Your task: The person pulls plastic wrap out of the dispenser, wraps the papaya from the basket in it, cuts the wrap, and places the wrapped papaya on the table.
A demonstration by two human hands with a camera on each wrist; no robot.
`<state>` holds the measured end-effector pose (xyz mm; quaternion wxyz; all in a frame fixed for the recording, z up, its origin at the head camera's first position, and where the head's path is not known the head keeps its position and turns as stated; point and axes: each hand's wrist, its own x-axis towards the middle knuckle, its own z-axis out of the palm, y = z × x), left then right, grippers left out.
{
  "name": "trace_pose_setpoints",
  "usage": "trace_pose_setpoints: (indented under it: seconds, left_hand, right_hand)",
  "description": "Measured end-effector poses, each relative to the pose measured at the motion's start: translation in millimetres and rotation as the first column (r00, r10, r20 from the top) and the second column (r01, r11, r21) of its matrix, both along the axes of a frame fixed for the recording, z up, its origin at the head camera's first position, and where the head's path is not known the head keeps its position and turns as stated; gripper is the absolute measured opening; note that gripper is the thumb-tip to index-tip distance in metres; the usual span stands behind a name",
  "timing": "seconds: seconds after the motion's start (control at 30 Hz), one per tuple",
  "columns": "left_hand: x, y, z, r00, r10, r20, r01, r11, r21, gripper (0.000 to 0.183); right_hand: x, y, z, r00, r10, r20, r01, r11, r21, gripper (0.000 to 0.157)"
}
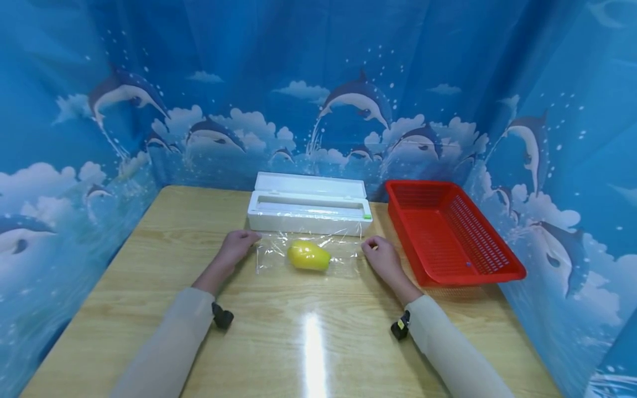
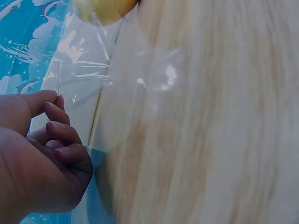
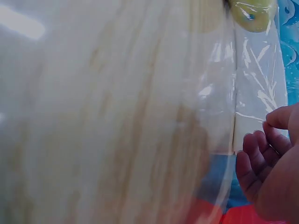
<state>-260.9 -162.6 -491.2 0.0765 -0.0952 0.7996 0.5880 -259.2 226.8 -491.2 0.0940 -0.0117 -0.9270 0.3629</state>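
Observation:
A clear sheet of cling film [image 1: 271,258] stretches between both hands in front of the white dispenser box. My left hand [image 1: 236,247] pinches its left corner between thumb and forefinger, the other fingers curled in the left wrist view. At the opposite corner, my right hand [image 1: 385,257] pinches the film in the same way, as the right wrist view shows. A yellow mango-shaped fruit [image 1: 308,256] with a greenish right end lies in the middle, overlapped by the shiny film. Behind it stands the long white dispenser box [image 1: 308,221], its lid [image 1: 309,184] raised.
A red plastic basket [image 1: 430,221] with slotted sides stands close to the right of my right hand. Everything rests on a light wooden table [image 1: 259,337]. A blue curtain [image 1: 308,66] with dolphins hangs around the table's back and sides.

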Motion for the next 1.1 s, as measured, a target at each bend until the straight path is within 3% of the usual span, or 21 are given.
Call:
trace_pose_setpoints:
  seconds: [0.43,0.67,0.87,1.1]
  left_hand:
    - [-5.2,-1.4,-5.1,1.0,-0.018,-0.011,0.017,0.99,-0.143,0.021]
    - [-6.4,-2.8,-5.8,0.997,-0.046,0.059,0.058,0.974,-0.221,0.025]
    - [-7.2,-4.1,-6.8,0.997,-0.076,0.034,0.083,0.944,-0.319,0.029]
    - [-9.6,-6.1,-4.0,0.993,-0.115,0.004,0.106,0.9,-0.423,0.03]
  right_hand:
    - [-9.8,0.0,-8.6,0.988,0.008,0.152,-0.026,0.993,0.116,0.015]
    - [-12.0,-0.9,-6.8,0.981,0.016,0.191,-0.053,0.98,0.192,0.015]
    - [-14.4,-4.1,-3.7,0.979,0.032,0.203,-0.082,0.966,0.244,0.013]
    - [-20.4,-6.3,-1.0,0.961,0.023,0.276,-0.097,0.961,0.26,0.014]
